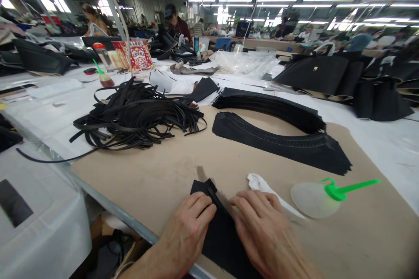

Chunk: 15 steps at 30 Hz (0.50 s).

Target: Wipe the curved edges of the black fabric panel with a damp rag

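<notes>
A black panel (220, 239) of leather-like material lies near the table's front edge, with a narrow black strip (214, 192) along its upper part. My left hand (187, 222) has its fingers curled onto the panel's left side, thumb and fingertips beside the strip. On the other side, my right hand (260, 222) bends its fingers over the panel's right edge. Both hands are closed; their fingertips are partly hidden. White cloth or paper (276, 194) lies beyond my right hand. Next to it, a squeeze bottle (310, 199) with a green nozzle lies on its side.
Brown board (157, 174) covers the work area. A heap of black strips (137, 115) lies at the left. Two stacks of curved black pieces, a far stack (268, 107) and a near stack (278, 141), lie behind my hands. Black bags (317, 74) stand at right; other people work farther back.
</notes>
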Tool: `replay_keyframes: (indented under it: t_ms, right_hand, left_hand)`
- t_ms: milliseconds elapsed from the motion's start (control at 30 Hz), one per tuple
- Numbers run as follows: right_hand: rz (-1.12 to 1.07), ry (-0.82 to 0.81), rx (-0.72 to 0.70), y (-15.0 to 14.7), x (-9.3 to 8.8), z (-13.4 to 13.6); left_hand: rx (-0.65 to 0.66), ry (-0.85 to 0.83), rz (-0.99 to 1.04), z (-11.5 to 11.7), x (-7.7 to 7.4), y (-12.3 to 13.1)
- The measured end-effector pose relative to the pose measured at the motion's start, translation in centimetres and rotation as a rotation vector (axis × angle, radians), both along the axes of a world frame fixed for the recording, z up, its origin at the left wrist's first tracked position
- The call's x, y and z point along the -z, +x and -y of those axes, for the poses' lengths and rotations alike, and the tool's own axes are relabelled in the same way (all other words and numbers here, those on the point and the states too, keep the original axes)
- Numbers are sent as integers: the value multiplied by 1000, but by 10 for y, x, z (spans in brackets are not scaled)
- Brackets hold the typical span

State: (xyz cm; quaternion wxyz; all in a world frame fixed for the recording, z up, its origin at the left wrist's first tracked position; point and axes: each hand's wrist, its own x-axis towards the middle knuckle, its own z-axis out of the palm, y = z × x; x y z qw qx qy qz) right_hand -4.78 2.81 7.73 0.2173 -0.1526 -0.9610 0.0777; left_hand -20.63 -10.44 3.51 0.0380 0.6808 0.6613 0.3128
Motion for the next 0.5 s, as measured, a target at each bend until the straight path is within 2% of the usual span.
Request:
replay_keyframes:
  t_ms: [67,167,300,500]
  right_hand:
    - [61,-9,-29,-8,-1,7]
    - [119,36,17,-21,3,12]
    - [184,89,32,-40,6,10]
    - [301,112,62,-62,1,8]
  left_hand:
    - [-17,2,5,0,0,0]
    - [-41,20,7,1,1,1]
    - [-89,40,-5,0,4,2]
    - [-138,34,-29,-3,7,4]
